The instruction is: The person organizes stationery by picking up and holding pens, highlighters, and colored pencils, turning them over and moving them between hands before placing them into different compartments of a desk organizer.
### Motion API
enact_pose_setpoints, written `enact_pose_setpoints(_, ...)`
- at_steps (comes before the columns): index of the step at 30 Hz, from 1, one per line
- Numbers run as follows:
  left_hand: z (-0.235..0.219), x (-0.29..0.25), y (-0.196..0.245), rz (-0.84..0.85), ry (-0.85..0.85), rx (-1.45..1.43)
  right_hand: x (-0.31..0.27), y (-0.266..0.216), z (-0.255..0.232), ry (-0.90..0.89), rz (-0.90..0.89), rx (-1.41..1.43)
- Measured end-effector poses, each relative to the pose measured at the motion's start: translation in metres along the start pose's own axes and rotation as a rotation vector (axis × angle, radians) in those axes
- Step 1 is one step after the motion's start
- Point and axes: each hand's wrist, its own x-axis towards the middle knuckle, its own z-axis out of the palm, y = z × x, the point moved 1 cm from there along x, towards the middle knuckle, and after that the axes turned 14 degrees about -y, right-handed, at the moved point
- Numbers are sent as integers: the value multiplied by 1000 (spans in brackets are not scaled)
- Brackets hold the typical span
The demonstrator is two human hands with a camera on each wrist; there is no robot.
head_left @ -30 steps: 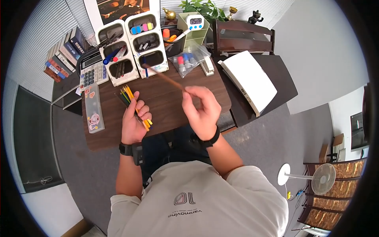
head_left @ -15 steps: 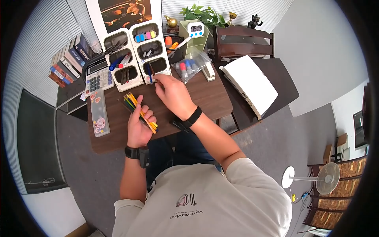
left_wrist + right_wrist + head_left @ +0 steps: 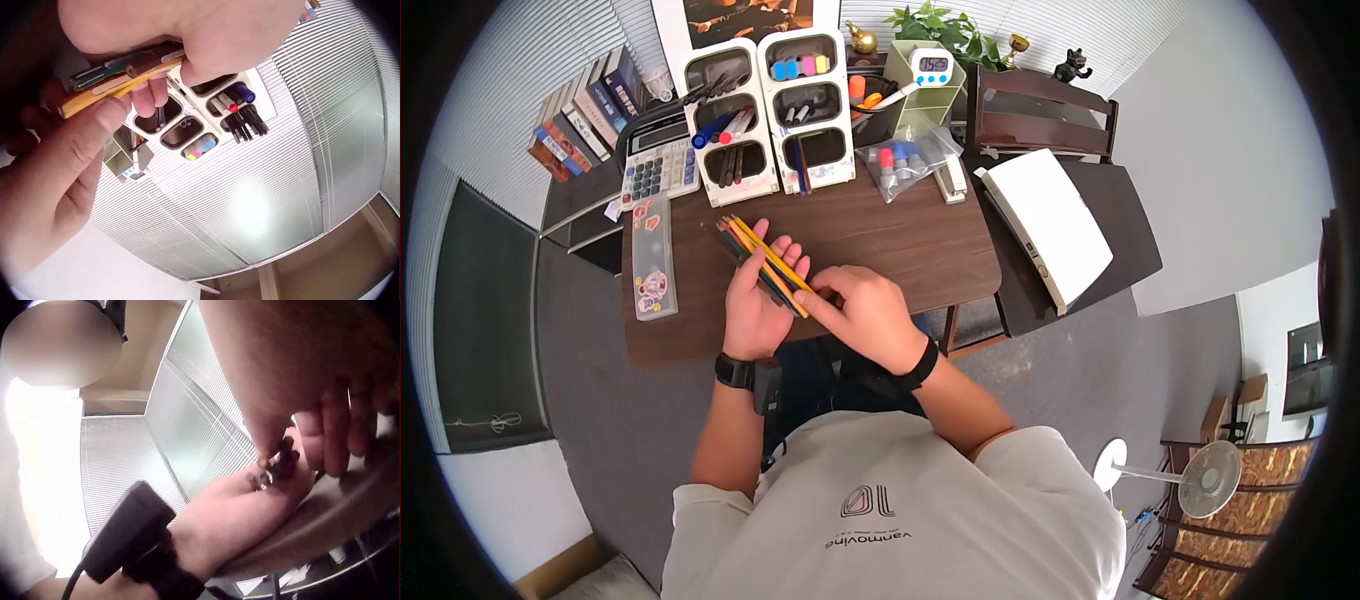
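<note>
My left hand [image 3: 758,318] holds a bundle of pencils [image 3: 750,243], yellow, orange and dark green, slanting across the palm under the thumb. At the near ends of the bundle, my right hand [image 3: 872,312] has its thumb and curled fingers on a pencil. The left wrist view shows that thumb [image 3: 107,119] pressed against a yellow pencil [image 3: 75,105]. Beyond the hands stands a white organizer [image 3: 820,182] in two columns. Its lower right compartment contains a brown pencil [image 3: 806,172] and a blue one. Dark pencils [image 3: 731,165] stand in the lower left compartment.
A pencil case [image 3: 655,258] with stickers and a calculator [image 3: 662,172] lie at the left. To the right are a clear bag of markers [image 3: 908,172], a stapler [image 3: 949,182] and a white box [image 3: 1050,228]. A timer [image 3: 932,66] sits on a green holder.
My right hand carried a brown pencil to the organizer's lower right compartment, let it go there, and came back to the bundle. My left hand kept holding the pencils, its fingers now less curled.
</note>
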Motion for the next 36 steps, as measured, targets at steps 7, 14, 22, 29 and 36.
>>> enact_pose_setpoints(7,7,1,1,-33,32,69,0,4,8,192,-56,-56)
enact_pose_setpoints(14,-1,-1,6,13,-74,-6,-12,-14,-19,374,-198,198)
enact_pose_setpoints(22,30,-3,5,224,72,1221,9,-1,-59,601,-270,156)
enact_pose_setpoints(29,24,0,7,157,77,1267,68,29,-42,383,-250,-130)
enact_pose_setpoints(36,25,0,7,132,132,1243,82,28,-29,267,-227,-55)
